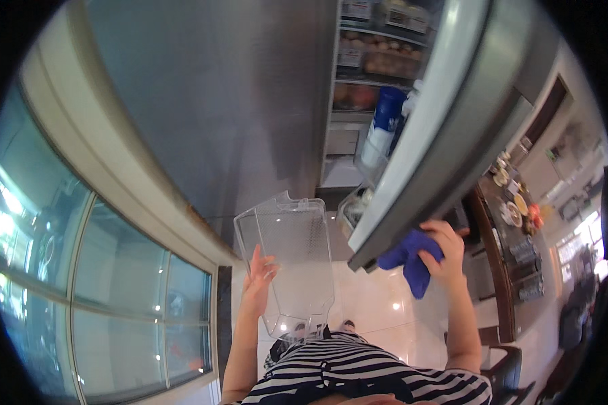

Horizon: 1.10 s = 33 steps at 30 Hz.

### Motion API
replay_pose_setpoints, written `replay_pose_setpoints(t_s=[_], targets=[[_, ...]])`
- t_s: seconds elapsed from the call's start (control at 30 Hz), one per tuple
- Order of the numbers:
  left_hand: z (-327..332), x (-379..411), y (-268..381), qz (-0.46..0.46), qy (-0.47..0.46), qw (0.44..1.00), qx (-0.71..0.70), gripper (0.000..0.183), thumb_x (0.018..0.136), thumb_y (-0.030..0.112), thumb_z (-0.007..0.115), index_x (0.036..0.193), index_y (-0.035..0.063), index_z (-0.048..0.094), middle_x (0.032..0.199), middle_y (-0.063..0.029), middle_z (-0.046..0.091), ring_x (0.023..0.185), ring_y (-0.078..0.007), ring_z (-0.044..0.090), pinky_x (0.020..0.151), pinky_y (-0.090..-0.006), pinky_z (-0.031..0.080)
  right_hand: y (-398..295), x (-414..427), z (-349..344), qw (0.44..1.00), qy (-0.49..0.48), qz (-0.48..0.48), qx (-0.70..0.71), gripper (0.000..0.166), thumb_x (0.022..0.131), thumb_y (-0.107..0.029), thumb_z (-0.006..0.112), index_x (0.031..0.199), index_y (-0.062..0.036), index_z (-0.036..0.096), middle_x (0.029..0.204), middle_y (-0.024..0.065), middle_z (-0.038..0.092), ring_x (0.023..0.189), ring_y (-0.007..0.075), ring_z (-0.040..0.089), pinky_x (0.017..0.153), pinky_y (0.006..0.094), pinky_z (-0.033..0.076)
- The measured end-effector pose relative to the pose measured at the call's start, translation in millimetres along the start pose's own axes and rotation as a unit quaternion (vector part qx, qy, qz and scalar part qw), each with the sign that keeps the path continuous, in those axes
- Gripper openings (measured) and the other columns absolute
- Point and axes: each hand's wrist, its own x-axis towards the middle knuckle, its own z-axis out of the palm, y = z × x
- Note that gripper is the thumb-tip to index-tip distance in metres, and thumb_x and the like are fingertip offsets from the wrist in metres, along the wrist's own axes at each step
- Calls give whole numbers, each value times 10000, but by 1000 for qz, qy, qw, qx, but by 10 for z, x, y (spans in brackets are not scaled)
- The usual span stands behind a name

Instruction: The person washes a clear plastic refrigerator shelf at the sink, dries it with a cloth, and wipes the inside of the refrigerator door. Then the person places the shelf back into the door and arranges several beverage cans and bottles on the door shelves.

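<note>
My left hand (259, 283) grips a clear plastic refrigerator bin (299, 248) by its left side, with part of the fingers seen through the wall. The bin hangs in front of my striped shirt, and nothing shows inside it. In my right hand (447, 253) is a purple cloth (416, 263), bunched against the lower outer edge of the open refrigerator door (435, 167). Behind that door, a blue and white bottle (382, 126) stands in a door shelf. A clear container (353, 210) sits lower in the door, its contents unclear.
Eggs (392, 55) and packaged food fill the inner shelves (375, 81). A closed steel door panel (223, 101) is ahead. Glazed framed panes (121, 253) run along my left. To the right, a dark counter (511, 243) carries bowls and glasses above the tiled floor (370, 298).
</note>
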Motion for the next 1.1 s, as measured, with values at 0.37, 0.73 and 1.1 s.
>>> replay_pose_setpoints(t_s=[0.37, 0.73, 1.1], targets=[[728, 806, -174, -37, -245, 967, -60, 914, 764, 521, 636, 1453, 46, 269, 1301, -83, 449, 1126, -207, 452, 981, -369, 304, 104, -1657, -978, 817, 434, 342, 163, 449, 981, -264, 464, 1277, 73, 474, 1180, 96, 578, 1048, 139, 543, 939, 265, 394], [1757, 1428, -282, -55, -397, 916, -22, 898, 673, 349, 649, 1440, 30, 310, 1421, -109, 376, 1132, -198, 465, 1009, -356, 315, 1682, -1821, -2174, 697, 464, 402, 372, 433, 944, -376, 510, 1166, -6, 553, 974, 98, 642, 818, 188, 636, 730, 300, 537], [3357, 2048, -199, 6, -664, 743, 81, 735, 727, 125, 604, 1425, 98, 373, 1549, -74, 85, 1299, -206, 345, 1034, -370, 336, 1735, -1664, -2237, 732, 454, 445, 244, 418, 937, -364, 541, 1129, 4, 580, 926, 53, 649, 773, 139, 627, 709, 270, 524]])
